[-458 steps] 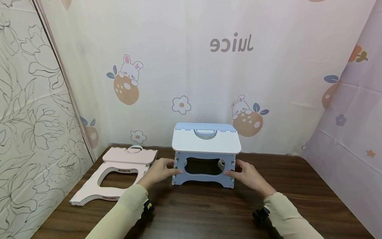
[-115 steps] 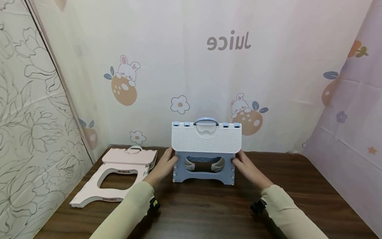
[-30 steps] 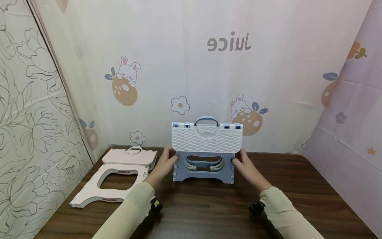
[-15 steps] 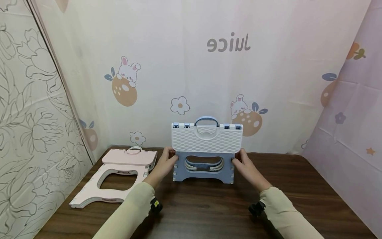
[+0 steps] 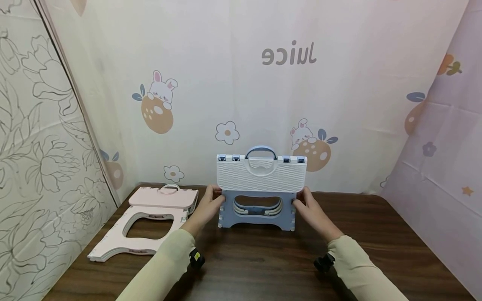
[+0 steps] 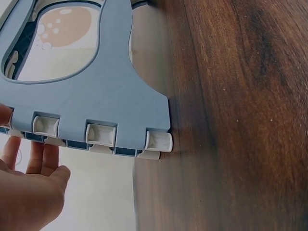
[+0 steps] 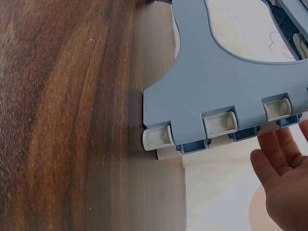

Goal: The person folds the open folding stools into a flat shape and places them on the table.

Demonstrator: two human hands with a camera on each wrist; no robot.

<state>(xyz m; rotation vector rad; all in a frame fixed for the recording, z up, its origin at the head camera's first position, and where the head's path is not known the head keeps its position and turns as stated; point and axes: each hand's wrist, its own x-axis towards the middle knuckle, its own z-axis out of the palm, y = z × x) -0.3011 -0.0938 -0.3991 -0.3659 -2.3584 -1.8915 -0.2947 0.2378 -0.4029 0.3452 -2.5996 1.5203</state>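
A blue-and-white folding step stool [image 5: 241,177] stands on the table, its two seat panels folded up and its legs nearly flat together. The blue carry handle [image 5: 261,147] arches over the top edge. My left hand [image 5: 203,211] grips the stool's left side, thumb on the front and fingers behind. On the opposite side my right hand [image 5: 315,217] holds it the same way. Both wrist views show the blue leg panel [image 6: 77,98] with pale hinge tabs along its side and its foot on the wood. There, fingers of the right hand [image 7: 291,185] curve behind the edge.
A pink folding stool [image 5: 109,236] lies folded flat on the left of the dark wooden table [image 5: 260,267]. A patterned curtain [image 5: 203,83] hangs close behind the table, with more fabric at both sides.
Earlier the blue-and-white stool stood unfolded with a level seat; its seat has since folded upward and the legs closed together. My hands moved higher on its sides. The last second shows almost no motion.
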